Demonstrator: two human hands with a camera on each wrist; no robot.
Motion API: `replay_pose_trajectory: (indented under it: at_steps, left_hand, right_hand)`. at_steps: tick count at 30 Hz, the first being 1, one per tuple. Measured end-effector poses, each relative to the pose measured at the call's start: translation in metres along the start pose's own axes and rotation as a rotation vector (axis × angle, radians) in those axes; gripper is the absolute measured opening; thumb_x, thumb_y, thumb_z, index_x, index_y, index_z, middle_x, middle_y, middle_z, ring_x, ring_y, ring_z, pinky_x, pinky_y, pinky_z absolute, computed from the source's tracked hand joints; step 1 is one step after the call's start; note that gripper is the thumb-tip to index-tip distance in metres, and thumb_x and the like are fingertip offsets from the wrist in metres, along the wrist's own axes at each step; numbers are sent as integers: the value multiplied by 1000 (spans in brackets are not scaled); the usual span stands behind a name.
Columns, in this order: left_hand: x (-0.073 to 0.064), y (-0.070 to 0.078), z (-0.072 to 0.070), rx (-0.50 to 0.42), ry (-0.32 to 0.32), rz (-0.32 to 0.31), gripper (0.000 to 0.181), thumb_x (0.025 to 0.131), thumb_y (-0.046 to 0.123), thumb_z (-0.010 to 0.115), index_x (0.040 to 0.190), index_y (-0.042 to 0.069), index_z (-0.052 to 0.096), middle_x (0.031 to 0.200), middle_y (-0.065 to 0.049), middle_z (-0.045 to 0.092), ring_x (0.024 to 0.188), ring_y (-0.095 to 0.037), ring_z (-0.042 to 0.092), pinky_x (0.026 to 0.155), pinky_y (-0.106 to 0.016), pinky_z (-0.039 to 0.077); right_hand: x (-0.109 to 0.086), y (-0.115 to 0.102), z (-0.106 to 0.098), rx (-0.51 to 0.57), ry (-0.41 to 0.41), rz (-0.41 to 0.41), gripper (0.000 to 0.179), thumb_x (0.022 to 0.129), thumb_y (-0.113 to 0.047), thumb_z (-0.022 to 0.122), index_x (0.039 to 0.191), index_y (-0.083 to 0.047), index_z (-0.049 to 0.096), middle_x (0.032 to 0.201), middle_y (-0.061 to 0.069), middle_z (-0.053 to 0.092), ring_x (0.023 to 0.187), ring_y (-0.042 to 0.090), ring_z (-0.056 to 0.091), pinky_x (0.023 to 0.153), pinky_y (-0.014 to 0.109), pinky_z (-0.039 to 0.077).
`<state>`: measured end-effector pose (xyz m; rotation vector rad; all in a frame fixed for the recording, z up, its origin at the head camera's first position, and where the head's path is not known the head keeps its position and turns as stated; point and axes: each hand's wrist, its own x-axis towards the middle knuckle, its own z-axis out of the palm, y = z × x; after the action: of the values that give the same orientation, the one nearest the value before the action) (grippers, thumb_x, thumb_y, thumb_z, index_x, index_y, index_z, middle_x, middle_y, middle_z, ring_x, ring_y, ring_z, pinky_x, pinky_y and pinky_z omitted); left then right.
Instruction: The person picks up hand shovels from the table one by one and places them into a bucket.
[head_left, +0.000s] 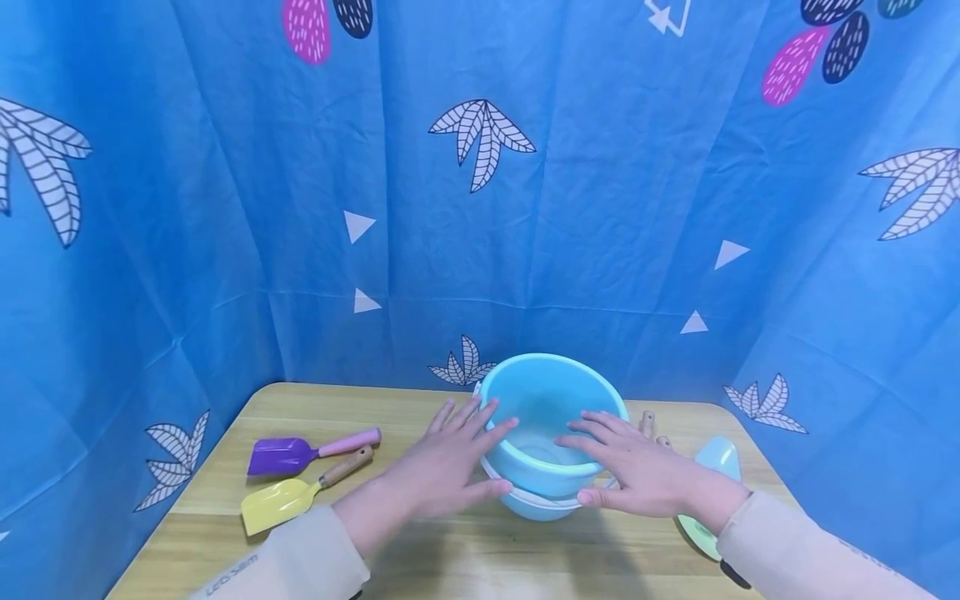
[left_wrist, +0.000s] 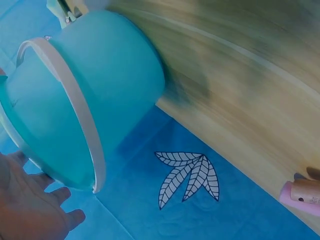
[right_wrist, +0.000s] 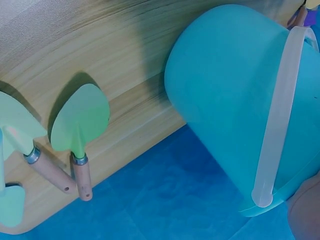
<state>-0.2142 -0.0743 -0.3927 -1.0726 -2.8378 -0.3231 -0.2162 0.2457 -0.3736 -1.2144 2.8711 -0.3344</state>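
A light blue bucket [head_left: 551, 467] stands at the middle of the table's far part, its opening facing up. Its white handle [left_wrist: 75, 95] hangs down across the near side. My left hand [head_left: 450, 468] is at the bucket's left rim with fingers spread and straight. On the opposite side, my right hand [head_left: 637, 467] reaches over the rim with its fingers extended and the thumb apart. In the left wrist view the fingers are right at the rim; the right wrist view shows only a small part of the right hand [right_wrist: 306, 212] beside the rim.
Left on the wooden table [head_left: 480, 567] lie a purple scoop [head_left: 281, 457] with a pink handle and a yellow scoop [head_left: 277, 502] with a wooden one. At right are a green trowel [right_wrist: 82, 117], a paler trowel [right_wrist: 17, 120] and a light blue tool [head_left: 720, 457]. Blue patterned cloth [head_left: 480, 250] surrounds the table.
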Motion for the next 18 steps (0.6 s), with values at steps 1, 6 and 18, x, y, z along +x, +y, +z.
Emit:
replay_pose_trajectory:
  at_steps: [1, 6, 18]
  left_hand:
    - [1, 1, 1, -2, 0, 4, 76, 96, 71, 36, 160, 35, 15, 166, -2, 5, 153, -31, 0, 118, -55, -1]
    - [6, 4, 3, -5, 11, 18, 73, 97, 71, 35, 158, 31, 28, 166, -3, 12, 153, -31, 2, 119, -53, -1]
    - [20, 9, 7, 41, 104, 125, 55, 102, 61, 36, 126, 18, 61, 132, 1, 60, 145, -26, 34, 120, -46, 17]
  right_hand:
    - [0, 0, 0, 1, -1, 1, 63, 95, -45, 64, 152, -35, 40, 155, 2, 40, 146, 36, 28, 101, 70, 35]
    - [-1, 1, 0, -5, -6, 5, 63, 95, -47, 63, 152, -37, 38, 156, 1, 39, 146, 36, 27, 101, 69, 36]
    - [1, 1, 1, -12, 1, -7, 62, 95, -46, 64, 151, -35, 40, 153, -1, 42, 144, 33, 32, 102, 67, 36]
